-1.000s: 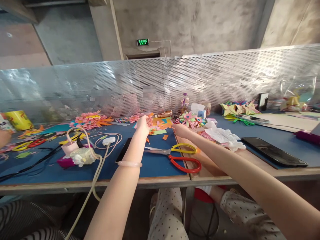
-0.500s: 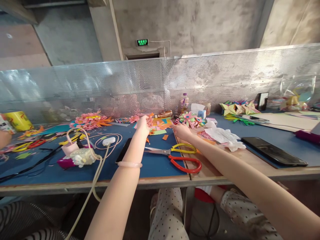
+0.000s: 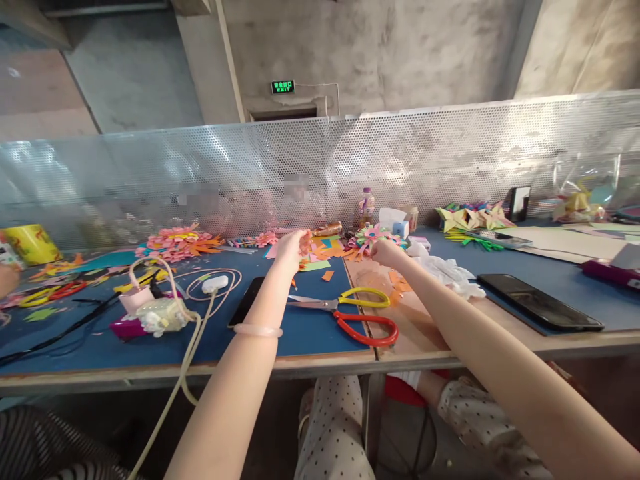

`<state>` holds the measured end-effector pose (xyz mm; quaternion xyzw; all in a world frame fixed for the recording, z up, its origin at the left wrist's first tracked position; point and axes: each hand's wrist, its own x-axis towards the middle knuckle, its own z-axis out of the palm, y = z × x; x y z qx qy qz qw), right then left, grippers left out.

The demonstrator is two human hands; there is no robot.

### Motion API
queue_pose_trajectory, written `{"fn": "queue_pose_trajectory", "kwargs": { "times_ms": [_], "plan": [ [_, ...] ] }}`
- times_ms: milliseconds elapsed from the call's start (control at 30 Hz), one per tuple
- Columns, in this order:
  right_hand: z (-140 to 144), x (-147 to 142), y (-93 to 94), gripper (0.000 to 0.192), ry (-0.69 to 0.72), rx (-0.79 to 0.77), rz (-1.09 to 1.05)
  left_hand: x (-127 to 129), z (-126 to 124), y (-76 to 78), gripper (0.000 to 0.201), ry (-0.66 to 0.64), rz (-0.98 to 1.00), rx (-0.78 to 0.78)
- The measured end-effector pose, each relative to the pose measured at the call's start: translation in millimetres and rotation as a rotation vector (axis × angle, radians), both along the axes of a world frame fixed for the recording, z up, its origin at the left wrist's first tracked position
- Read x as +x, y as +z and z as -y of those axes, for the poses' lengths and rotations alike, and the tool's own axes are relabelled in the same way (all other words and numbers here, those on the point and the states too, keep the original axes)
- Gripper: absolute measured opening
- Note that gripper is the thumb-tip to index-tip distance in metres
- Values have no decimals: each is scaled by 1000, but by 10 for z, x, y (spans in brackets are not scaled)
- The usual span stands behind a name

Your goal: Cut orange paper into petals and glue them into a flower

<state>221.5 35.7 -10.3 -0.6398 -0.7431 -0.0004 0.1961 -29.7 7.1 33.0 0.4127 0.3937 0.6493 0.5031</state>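
Observation:
My left hand (image 3: pixel 293 249) is raised over colored paper scraps (image 3: pixel 325 249) at the middle of the table, its fingers curled together. Whatever lies between them is too small to make out. To the right, my right hand (image 3: pixel 387 254) is closed beside a pink and green paper flower (image 3: pixel 373 235), and its fingertips are largely hidden. I cannot tell whether it touches the flower. Nearer to me, between my forearms, lie large scissors (image 3: pixel 336 305) with one yellow and one red handle, blades apart. A small orange paper piece (image 3: pixel 327 275) rests beyond them.
Left of my arm are a charger with cables (image 3: pixel 163 315) and a pink paper flower cluster (image 3: pixel 177 241). Crumpled tissue (image 3: pixel 447 275) and a black phone (image 3: pixel 540 301) lie at right. A perforated metal screen (image 3: pixel 425 150) backs the table. Another person's hand (image 3: pixel 7 280) shows far left.
My right hand has moved right, away from the paper scraps and over to the paper flower. My left hand stays nearly in place; the orange bit at its fingertips no longer shows clearly.

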Motion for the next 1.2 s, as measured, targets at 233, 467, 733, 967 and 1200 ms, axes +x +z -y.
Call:
{"fn": "queue_pose_trajectory", "kwargs": {
  "times_ms": [233,467,733,967,1200],
  "plan": [
    [37,-154,-17,31,-18,90,-145,121,116,-92,33,-123,-425,138],
    [283,-557,36,39,503,145,-726,183,94,-146,25,-203,-484,119],
    [205,-734,-27,39,471,249,-762,197,127,-154,14,-222,-440,132],
    [46,-754,87,34,471,-42,-1025,174,65,-182,6,-187,-274,141],
    [55,-635,349,32,670,-373,-1000,132,107,-162,7,-243,-166,138]
  ]
}}
